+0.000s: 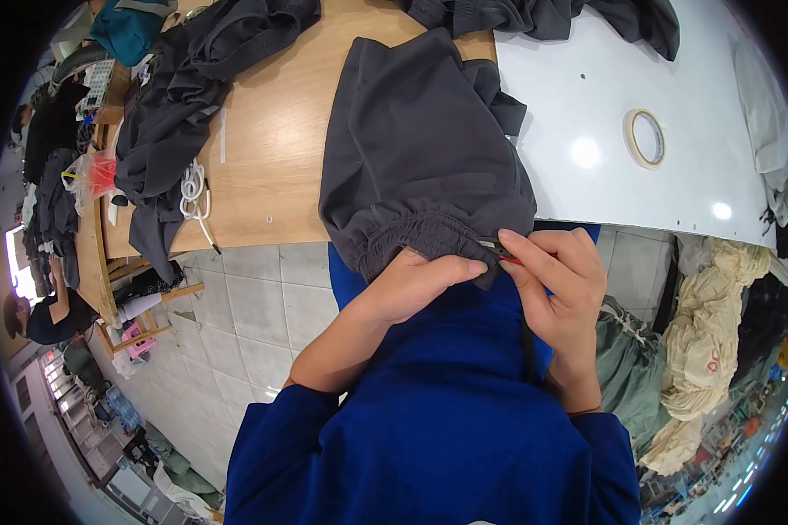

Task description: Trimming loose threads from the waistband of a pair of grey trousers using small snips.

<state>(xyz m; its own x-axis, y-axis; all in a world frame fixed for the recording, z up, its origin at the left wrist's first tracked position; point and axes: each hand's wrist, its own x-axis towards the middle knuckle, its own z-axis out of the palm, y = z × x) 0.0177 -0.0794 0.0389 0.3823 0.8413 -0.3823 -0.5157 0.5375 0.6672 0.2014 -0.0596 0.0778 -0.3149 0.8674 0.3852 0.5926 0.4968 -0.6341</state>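
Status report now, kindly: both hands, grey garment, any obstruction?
Left hand gripping gathered edge; right hand pinching small part-red tool there. Grey garment overhanging wooden table. No obstruction visible.

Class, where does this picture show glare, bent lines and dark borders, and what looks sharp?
Head view: glare on the white table, one spot left of the tape; the table's near edge curves; corners black; left hand, right hand and garment fairly sharp.

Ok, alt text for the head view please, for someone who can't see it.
The left hand grips the gathered edge of a gray garment while the right hand holds a small, partly red tool there. Tape lies on the white table at right, more gray fabric on the wooden table at left.
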